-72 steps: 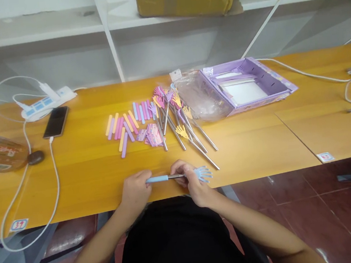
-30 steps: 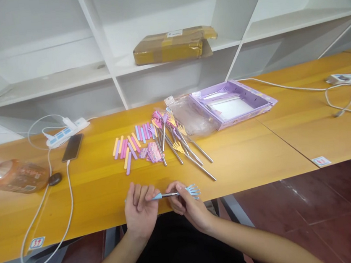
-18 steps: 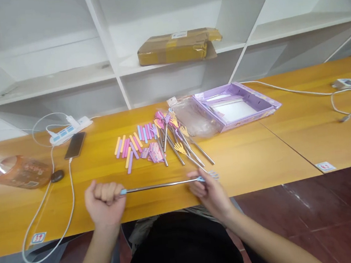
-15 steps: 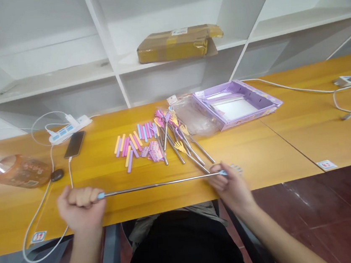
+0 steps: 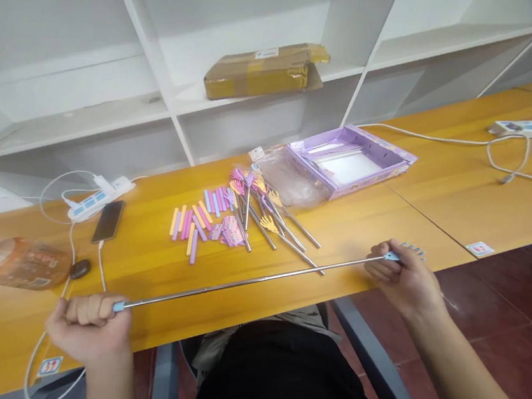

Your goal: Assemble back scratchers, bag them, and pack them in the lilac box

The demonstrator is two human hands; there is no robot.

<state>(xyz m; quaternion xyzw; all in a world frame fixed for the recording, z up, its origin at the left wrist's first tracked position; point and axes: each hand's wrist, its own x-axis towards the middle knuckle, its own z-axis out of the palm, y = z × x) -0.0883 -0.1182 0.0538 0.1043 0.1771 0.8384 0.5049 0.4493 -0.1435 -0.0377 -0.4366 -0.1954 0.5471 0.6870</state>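
Note:
A long telescopic metal rod [image 5: 251, 281] with light blue ends stretches between my hands above the table's front part. My left hand [image 5: 91, 325] is wrapped round its blue handle end. My right hand [image 5: 402, 277] grips the other end, just below a small blue hand-shaped head [image 5: 409, 252]. Behind the rod lies a pile of similar metal sticks [image 5: 267, 212] with pink, purple and yellow hand-shaped heads. Left of them are several coloured handle pieces [image 5: 190, 227] and small pink printed cards [image 5: 231, 231].
A purple open box [image 5: 364, 182] and clear plastic bags [image 5: 287, 178] lie at the back. Phone [image 5: 108, 221], power strip [image 5: 100, 199], orange bottle [image 5: 23, 264] and cables are at left. A taped carton [image 5: 261, 72] sits on the shelf.
My hands have moved apart, left hand leftward and right hand rightward, and the rod between them has become longer. The view has shifted slightly.

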